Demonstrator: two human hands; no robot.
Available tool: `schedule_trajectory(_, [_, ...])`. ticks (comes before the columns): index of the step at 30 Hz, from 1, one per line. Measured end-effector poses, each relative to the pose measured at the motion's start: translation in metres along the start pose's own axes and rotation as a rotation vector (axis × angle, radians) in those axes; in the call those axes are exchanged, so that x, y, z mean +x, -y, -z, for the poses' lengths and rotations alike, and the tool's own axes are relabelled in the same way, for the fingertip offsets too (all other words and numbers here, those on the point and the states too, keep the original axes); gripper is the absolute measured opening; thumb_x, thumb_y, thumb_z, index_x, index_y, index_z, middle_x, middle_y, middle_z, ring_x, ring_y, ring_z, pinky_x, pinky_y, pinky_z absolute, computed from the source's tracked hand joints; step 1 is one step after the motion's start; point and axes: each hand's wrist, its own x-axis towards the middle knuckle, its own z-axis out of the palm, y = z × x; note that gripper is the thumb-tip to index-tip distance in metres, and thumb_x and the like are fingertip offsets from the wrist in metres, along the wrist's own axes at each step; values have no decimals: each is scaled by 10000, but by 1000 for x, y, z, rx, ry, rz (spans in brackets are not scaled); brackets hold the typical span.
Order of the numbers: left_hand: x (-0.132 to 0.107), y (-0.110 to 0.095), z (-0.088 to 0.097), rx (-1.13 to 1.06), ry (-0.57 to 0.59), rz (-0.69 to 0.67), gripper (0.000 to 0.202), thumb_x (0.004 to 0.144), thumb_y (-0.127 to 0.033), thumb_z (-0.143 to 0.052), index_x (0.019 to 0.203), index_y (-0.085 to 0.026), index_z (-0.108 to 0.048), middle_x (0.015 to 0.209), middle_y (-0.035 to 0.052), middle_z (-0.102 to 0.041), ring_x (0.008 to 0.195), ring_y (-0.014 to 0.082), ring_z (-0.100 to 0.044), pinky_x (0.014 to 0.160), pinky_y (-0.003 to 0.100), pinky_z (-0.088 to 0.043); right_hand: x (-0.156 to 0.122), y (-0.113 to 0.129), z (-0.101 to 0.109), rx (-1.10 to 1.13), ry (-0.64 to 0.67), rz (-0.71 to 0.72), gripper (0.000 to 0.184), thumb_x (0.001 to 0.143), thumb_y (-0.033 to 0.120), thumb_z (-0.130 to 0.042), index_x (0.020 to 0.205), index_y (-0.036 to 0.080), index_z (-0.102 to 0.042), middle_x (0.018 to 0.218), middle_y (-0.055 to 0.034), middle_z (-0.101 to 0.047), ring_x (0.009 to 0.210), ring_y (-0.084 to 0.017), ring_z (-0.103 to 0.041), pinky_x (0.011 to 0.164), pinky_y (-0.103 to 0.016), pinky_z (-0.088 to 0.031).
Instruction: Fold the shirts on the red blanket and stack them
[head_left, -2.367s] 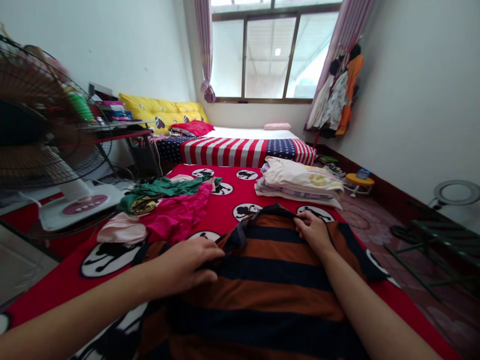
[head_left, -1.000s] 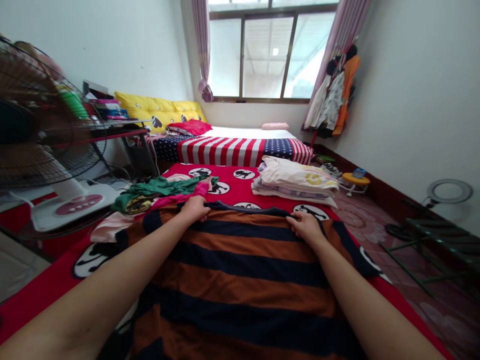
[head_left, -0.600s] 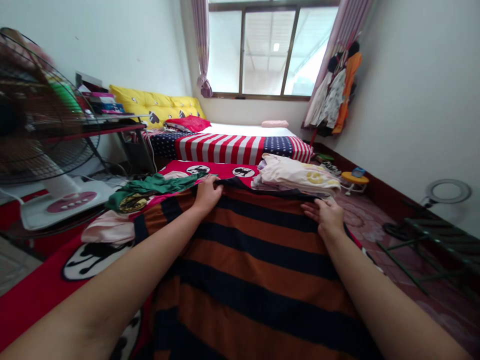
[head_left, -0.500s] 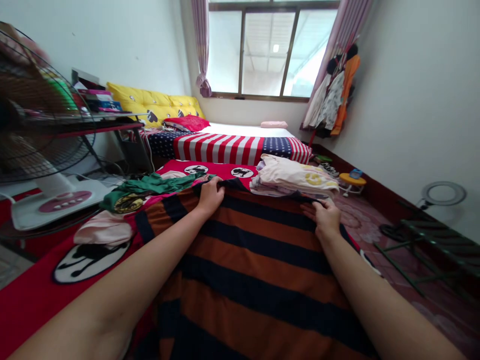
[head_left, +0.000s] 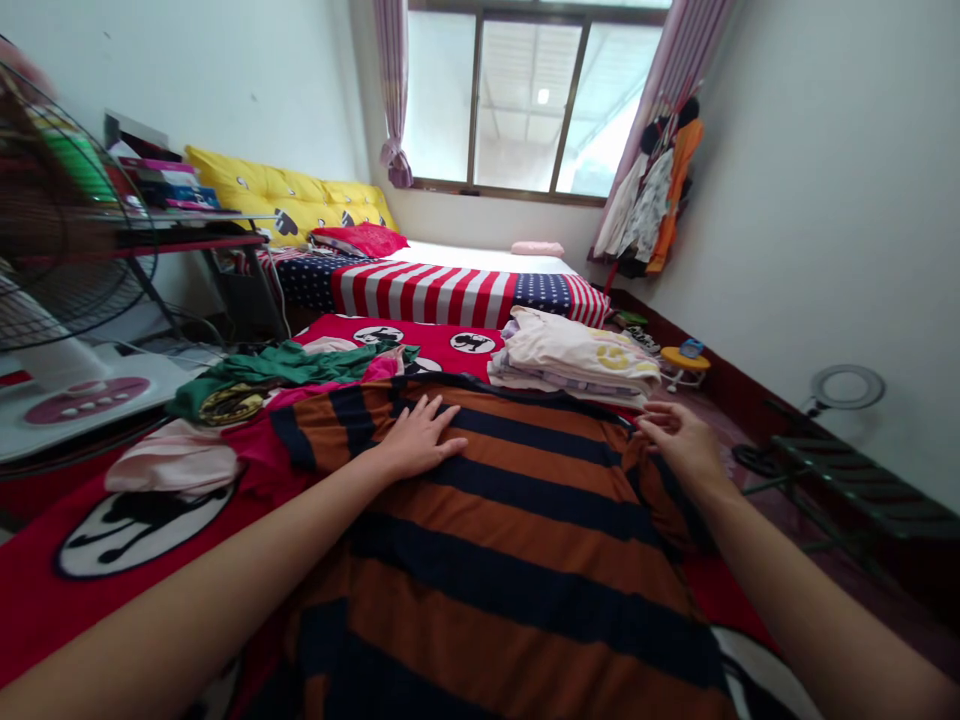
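A striped shirt [head_left: 510,500] in brown and navy lies spread out in front of me, its collar edge turned away. My left hand [head_left: 420,440] rests flat on its upper left part, fingers spread. At the shirt's right shoulder, my right hand [head_left: 679,440] has its thumb and fingers closed on the cloth, where the sleeve bunches. Just beyond the collar sits a folded stack of pale clothes [head_left: 577,350]. Left of the shirt are a rumpled green garment [head_left: 277,370] and a light pink cloth [head_left: 174,455].
A red patterned cover [head_left: 52,620] lies under the clothes. An electric fan [head_left: 75,390] stands close on the left. Behind is a bed with a flag-print cover [head_left: 427,292]. A dark green folding stool [head_left: 862,490] and a small orange stool [head_left: 684,360] stand at the right.
My left hand has let go of the collar edge and now lies flat on the shirt. The right hand has shifted slightly right, to the shoulder. The collar edge has settled down.
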Motion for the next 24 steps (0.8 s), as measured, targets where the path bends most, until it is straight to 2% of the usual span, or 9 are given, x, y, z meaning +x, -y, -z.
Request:
schedule_trajectory(3, [-21,-1,-5,59,-3,-32,720,873,-680,-313,1460,-265,-325,1558,124,-188,1431,337,-130,1124,537,-136,-5,-25,27,-580,28,167,302,671,290,-684,948,174,-654,893,-108,-687,829,-272,-653,737,-371,-504])
schedule_trajectory(6, [-28,-2,-12,109,-62,-22,686,893,-661,-287,1455,-271,-338,1554,106,-210,1430,318,-155,1133,514,-142,-18,-40,29,-807,130,271,333,720,372,-662,972,154,-671,990,-134,-671,930,-293,-626,796,-372,-471])
schedule_trajectory(10, [-27,-3,-14,144,-84,-15,679,897,-660,-282,1450,-274,-351,1549,96,-231,1426,308,-180,1137,495,-160,-38,-30,17,-942,149,349,187,847,285,-497,917,182,-636,997,-91,-662,906,-247,-631,739,-324,-440])
schedule_trajectory(12, [-28,-2,-13,148,-84,-25,673,900,-655,-280,1450,-274,-351,1549,92,-235,1425,303,-186,1137,486,-169,-41,-24,23,-1000,157,344,176,863,289,-474,915,194,-613,986,-77,-666,866,-249,-639,690,-324,-424])
schedule_trajectory(15, [-30,-2,-13,140,-92,-37,665,902,-649,-286,1449,-278,-352,1549,87,-235,1426,298,-184,1139,482,-168,-35,-27,51,-1045,103,284,192,862,337,-483,916,203,-610,956,-81,-674,838,-266,-646,650,-330,-414])
schedule_trajectory(18, [-30,-1,-13,119,-98,-40,668,899,-650,-295,1448,-276,-353,1551,88,-228,1429,295,-174,1141,483,-156,-28,-39,81,-1094,58,160,222,844,370,-499,904,204,-635,933,-103,-679,820,-293,-651,611,-343,-420])
schedule_trajectory(20, [-30,0,-13,105,-95,-40,667,898,-648,-303,1447,-272,-357,1552,90,-226,1430,297,-172,1141,484,-152,-28,-43,90,-1141,57,130,227,827,337,-509,925,191,-652,981,-126,-673,860,-316,-647,627,-367,-446])
schedule_trajectory(22, [-30,0,-12,92,-93,-42,665,898,-645,-309,1445,-270,-362,1551,92,-230,1429,299,-173,1141,485,-150,-34,-39,82,-1153,1,192,265,810,280,-503,992,161,-654,1085,-151,-646,955,-333,-627,706,-403,-479])
schedule_trajectory(24, [-30,0,-12,78,-91,-47,669,896,-649,-308,1446,-271,-360,1551,94,-229,1428,303,-174,1140,488,-148,-47,-24,59,-1058,-43,332,334,815,267,-488,1086,131,-628,1193,-162,-605,1070,-324,-585,842,-427,-479])
